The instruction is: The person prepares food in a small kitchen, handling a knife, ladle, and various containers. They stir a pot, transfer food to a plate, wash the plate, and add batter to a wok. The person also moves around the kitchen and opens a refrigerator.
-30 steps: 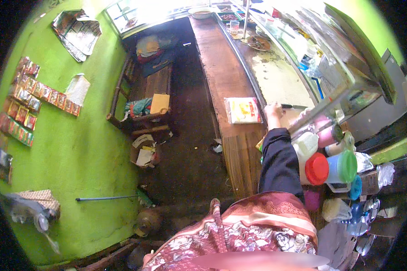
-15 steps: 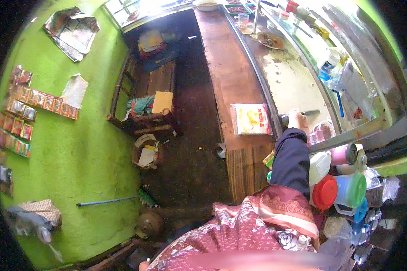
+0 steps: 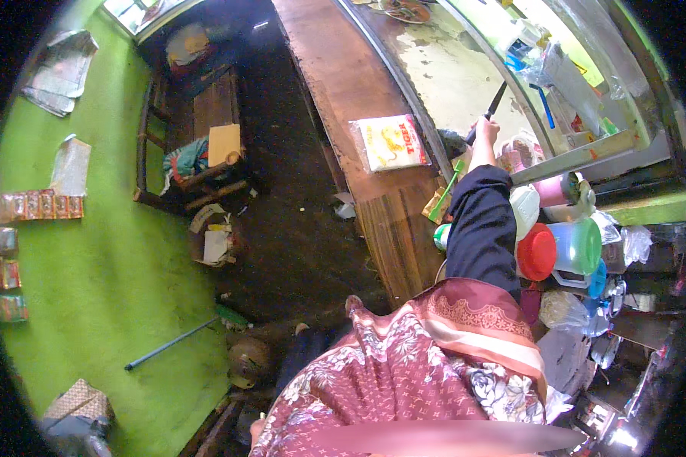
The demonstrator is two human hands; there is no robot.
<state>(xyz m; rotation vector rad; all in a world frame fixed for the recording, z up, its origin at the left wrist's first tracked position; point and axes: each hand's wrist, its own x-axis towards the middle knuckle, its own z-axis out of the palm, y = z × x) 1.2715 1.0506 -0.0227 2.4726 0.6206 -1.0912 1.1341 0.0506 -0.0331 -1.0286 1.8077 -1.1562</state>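
My right hand (image 3: 485, 132) is closed around the handle of a knife (image 3: 497, 100) over the pale counter shelf. The knife's dark blade points away from me and slightly right. Beside the hand, on its right, is a clear plastic bag (image 3: 517, 152) with pinkish contents. A dark bundle (image 3: 453, 142) lies just left of the hand. My left hand (image 3: 258, 428) shows only as a small bit at the lower edge beside the patterned cloth, its fingers mostly hidden.
A white printed plastic packet (image 3: 389, 143) lies on the wooden counter (image 3: 335, 57). A green-handled tool (image 3: 448, 190) is near my sleeve. Red-lidded (image 3: 536, 251) and green-lidded (image 3: 588, 246) containers stand at right. A wooden bench (image 3: 213, 114) stands by the green wall (image 3: 145, 289).
My right hand has turned the knife so its blade now points away instead of rightward. The view has shifted, bringing the counter and containers higher and leftward.
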